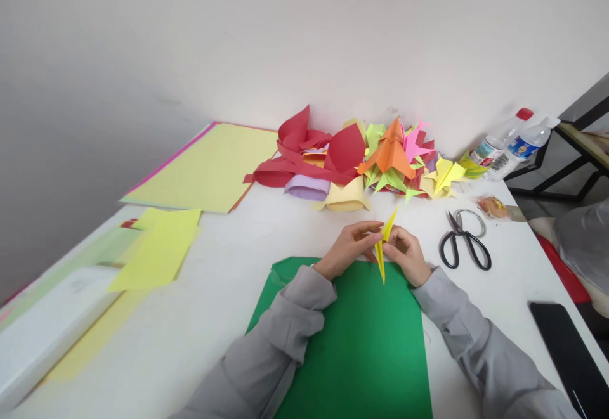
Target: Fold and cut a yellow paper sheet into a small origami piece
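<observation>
A narrow folded piece of yellow paper (pixel 380 258) is held upright between both hands, above the far edge of a green sheet (pixel 361 336). My left hand (pixel 352 246) pinches it from the left with thumb and fingers. From the right, my right hand (pixel 405 253) closes its thumb and fingers on the same paper. Both forearms, in grey sleeves, reach across the green sheet.
Red paper shapes (pixel 297 153) and folded paper planes (pixel 390 153) lie by the wall. Black scissors (pixel 460 241), bottles (pixel 490 146) and a black phone-like object (pixel 566 355) are at right. Yellow sheets (pixel 157 251) and a white box (pixel 52 324) lie left.
</observation>
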Available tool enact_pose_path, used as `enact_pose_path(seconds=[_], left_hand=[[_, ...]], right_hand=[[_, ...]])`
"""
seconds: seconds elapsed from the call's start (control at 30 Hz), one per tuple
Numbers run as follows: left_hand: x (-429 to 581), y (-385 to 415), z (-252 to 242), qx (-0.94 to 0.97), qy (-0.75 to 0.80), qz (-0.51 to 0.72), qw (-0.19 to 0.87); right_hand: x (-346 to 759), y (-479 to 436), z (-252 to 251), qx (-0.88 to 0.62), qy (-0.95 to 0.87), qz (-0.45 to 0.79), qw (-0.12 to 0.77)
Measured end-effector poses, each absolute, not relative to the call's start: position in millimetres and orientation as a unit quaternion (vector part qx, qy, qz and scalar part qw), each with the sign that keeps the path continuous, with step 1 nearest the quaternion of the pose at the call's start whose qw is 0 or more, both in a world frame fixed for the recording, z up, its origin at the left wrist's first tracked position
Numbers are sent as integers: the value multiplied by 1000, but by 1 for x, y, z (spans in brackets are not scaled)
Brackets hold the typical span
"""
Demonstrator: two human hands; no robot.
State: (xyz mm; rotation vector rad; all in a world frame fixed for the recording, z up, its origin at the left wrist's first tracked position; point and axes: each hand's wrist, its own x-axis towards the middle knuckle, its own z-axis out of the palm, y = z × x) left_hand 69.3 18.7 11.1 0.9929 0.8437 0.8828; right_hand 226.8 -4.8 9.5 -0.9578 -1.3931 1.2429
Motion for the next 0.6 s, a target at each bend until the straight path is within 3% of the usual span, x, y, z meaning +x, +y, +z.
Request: enact_pose_path(seconds=[0.6], left_hand=[[64, 20, 7, 509, 283, 366, 726]], right_hand=[[227, -5, 11, -397, -553, 531, 506]])
